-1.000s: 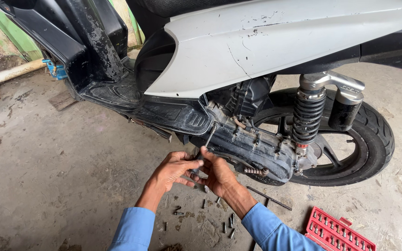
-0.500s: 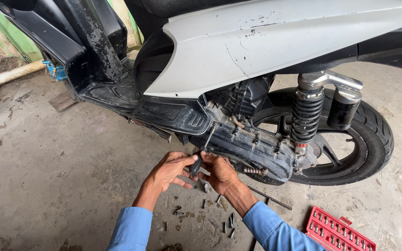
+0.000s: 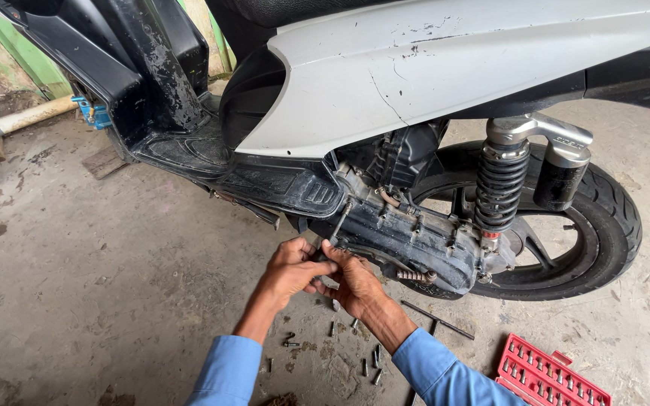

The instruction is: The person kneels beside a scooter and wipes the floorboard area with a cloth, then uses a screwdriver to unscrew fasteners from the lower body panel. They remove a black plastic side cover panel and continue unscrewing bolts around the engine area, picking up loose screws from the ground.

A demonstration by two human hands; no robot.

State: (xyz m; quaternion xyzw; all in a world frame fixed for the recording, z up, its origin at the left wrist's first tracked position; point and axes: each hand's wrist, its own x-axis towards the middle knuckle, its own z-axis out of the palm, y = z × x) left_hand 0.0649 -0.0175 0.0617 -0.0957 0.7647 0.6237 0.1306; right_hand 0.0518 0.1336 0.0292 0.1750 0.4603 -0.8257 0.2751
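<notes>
Down low, both hands meet at the front end of the engine case [image 3: 415,244] of a scooter [image 3: 430,83] parked on the concrete floor [image 3: 99,301]. The left hand [image 3: 289,272] curls its fingers [image 3: 317,269] together around something small and dark — probably a tool or fastener, though it is too hidden to tell which. The right hand [image 3: 353,280] has its fingers bent and pressed against the same spot, touching the left; whether they grip anything I cannot tell

The case sits under the white side panel [image 3: 430,83], just ahead of the rear wheel [image 3: 581,225] and shock [image 3: 499,180]. It looks grey-black, ribbed, grimy and oily — cast metal, I judge, so stiff and fairly heavy, likely slippery where greasy. A hold at its edges or ribs would be safest

Loose bolts [image 3: 374,357] lie scattered on the floor beneath the hands, a thin rod [image 3: 438,320] near them, and a red bit set [image 3: 551,376] off to the right
</notes>
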